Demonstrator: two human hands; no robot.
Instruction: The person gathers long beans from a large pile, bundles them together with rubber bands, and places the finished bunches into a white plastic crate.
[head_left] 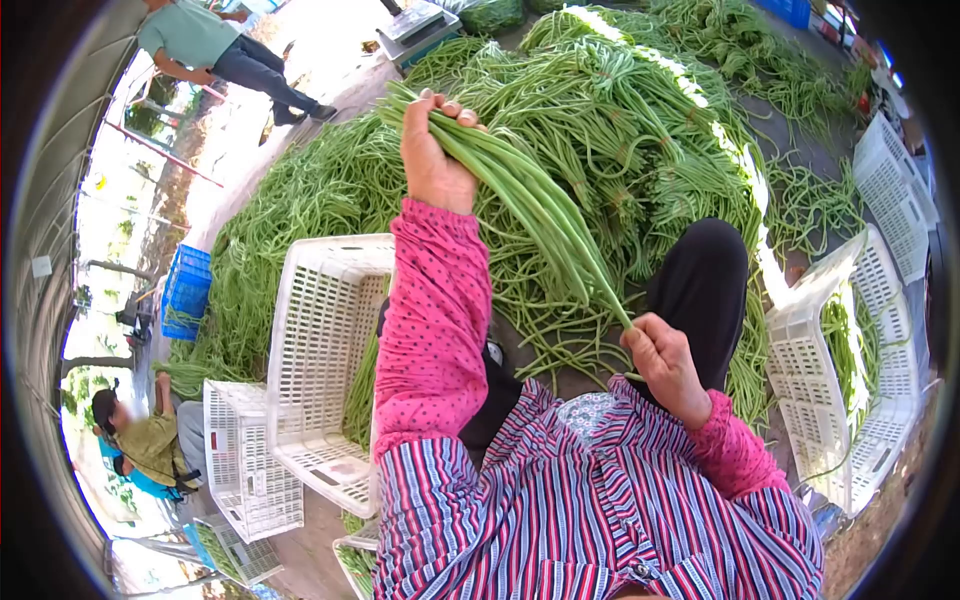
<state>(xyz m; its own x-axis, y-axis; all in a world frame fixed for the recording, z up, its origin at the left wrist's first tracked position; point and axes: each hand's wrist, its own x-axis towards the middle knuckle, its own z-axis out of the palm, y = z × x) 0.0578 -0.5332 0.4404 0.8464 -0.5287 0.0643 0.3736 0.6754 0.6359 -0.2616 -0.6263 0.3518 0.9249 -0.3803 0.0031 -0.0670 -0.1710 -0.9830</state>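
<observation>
My left hand (435,150) is raised and grips the top end of a bundle of long green beans (530,200). The bundle slants down to the right to my right hand (665,360), which pinches its lower tips. Both arms wear pink dotted sleeves over a striped shirt. Behind the bundle lies a large heap of long green beans (600,110) spread over the ground. My dark-trousered knee (705,280) shows beside the right hand.
A white plastic crate (320,340) stands tilted at my left, another white crate (850,380) holding some beans at my right. More white crates (245,460) and a blue crate (185,290) sit left. One person (215,50) stands far left; another (150,440) crouches lower left.
</observation>
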